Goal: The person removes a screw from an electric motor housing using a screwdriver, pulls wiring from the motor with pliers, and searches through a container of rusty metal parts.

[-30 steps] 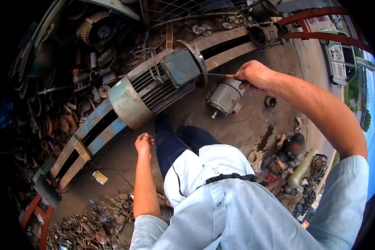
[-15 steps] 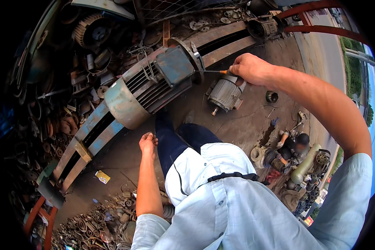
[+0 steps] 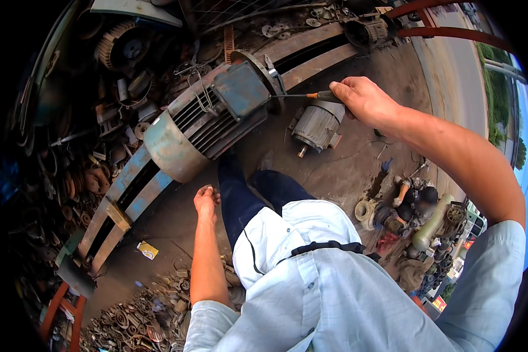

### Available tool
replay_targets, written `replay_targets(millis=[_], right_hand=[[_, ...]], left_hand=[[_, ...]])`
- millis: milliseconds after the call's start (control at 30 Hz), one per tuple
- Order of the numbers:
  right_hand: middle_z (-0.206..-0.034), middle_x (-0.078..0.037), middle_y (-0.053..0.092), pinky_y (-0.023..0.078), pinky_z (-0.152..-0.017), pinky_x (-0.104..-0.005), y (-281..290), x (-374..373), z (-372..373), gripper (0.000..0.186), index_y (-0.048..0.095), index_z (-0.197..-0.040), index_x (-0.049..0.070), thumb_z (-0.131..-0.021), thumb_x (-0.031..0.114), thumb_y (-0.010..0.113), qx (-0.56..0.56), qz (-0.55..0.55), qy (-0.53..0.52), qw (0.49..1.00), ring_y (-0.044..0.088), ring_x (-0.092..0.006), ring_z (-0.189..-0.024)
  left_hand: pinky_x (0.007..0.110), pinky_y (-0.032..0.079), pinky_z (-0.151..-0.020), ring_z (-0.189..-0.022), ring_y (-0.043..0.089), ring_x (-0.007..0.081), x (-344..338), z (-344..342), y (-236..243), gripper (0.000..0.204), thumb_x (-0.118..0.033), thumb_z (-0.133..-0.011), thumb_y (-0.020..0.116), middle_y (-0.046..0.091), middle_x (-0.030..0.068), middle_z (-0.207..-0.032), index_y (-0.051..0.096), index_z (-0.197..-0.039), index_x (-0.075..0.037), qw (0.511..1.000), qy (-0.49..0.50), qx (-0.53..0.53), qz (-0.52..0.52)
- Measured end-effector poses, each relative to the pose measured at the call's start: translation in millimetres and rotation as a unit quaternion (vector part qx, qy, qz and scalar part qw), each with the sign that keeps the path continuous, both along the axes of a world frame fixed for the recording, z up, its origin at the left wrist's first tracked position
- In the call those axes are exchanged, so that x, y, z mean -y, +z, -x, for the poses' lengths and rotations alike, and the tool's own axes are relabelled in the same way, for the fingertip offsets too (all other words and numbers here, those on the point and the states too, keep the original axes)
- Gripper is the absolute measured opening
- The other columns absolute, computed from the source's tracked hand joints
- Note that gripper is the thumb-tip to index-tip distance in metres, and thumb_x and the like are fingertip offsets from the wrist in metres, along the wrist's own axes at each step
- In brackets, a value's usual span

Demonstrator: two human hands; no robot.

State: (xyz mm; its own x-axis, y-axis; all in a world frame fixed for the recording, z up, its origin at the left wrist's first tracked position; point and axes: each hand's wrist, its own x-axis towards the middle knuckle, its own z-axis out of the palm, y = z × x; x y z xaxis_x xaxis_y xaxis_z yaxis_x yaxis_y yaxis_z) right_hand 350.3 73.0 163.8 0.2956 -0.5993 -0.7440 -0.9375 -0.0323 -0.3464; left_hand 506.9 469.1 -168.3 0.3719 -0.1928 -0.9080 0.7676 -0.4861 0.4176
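1. The big blue-grey, ribbed metal motor point(image 3: 208, 117) is resting on two long, rusty steel rails point(image 3: 126, 174).
2. Right of the motor, the right hand point(image 3: 366, 101) is grasping an orange-handled screwdriver with a long thin shaft point(image 3: 314, 95), fingers wrapping its grip; the tip is reaching the motor's near end, contact unclear.
3. Below the motor, the left hand point(image 3: 206, 200) is hanging, fingers curling; I cannot tell whether they're pinching anything.
4. I'm judging the screwdriver light, stiff, best held by its handle; the motor is looking rigid and very heavy.
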Motion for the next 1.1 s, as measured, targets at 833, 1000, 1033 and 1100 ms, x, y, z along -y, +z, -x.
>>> replay_targets(millis=[833,1000,1033,1100], right_hand=[[-0.088,-0.009,0.054,0.053,-0.068,-0.0361,-5.2,-27.0,26.5,0.020,0.064,-0.092,0.012,-0.073,0.015,0.066,0.120,0.393,0.474,0.779,0.058,-0.0256,-0.086],[-0.084,-0.009,0.052,0.050,-0.066,-0.0352,-8.5,-40.4,23.0,0.023,0.066,-0.096,0.009,-0.074,0.014,0.069,0.067,0.338,0.370,0.863,0.057,-0.0257,-0.078],[-0.084,-0.009,0.052,0.050,-0.066,-0.0353,-9.4,-39.5,22.5,0.023,0.067,-0.097,0.009,-0.074,0.013,0.069,0.064,0.331,0.351,0.873,0.057,-0.0260,-0.078],[-0.083,-0.010,0.053,0.051,-0.066,-0.0354,-12.1,-37.6,26.1,0.018,0.066,-0.093,0.008,-0.076,0.012,0.068,0.091,0.344,0.327,0.875,0.058,-0.0263,-0.079]], left_hand=[[0.055,0.029,-0.115,-0.134,0.045,0.0333,295.4,0.0,110.9,0.024,-0.016,-0.082,0.071,0.060,0.0123,-0.127,0.067,-0.105,-0.009,0.454,-0.539,0.687,0.179],[0.062,0.026,-0.115,-0.134,0.047,0.0312,304.6,6.3,105.0,0.012,-0.014,-0.086,0.060,0.062,0.0124,-0.119,0.070,-0.093,-0.011,0.431,-0.586,0.663,0.176],[0.062,0.026,-0.115,-0.133,0.047,0.0311,305.5,6.6,103.6,0.011,-0.014,-0.085,0.062,0.062,0.0122,-0.118,0.070,-0.092,-0.011,0.436,-0.583,0.662,0.177],[0.063,0.026,-0.115,-0.133,0.047,0.0315,305.8,8.8,99.7,0.011,-0.014,-0.081,0.067,0.062,0.0112,-0.118,0.069,-0.091,-0.011,0.446,-0.579,0.657,0.185]])
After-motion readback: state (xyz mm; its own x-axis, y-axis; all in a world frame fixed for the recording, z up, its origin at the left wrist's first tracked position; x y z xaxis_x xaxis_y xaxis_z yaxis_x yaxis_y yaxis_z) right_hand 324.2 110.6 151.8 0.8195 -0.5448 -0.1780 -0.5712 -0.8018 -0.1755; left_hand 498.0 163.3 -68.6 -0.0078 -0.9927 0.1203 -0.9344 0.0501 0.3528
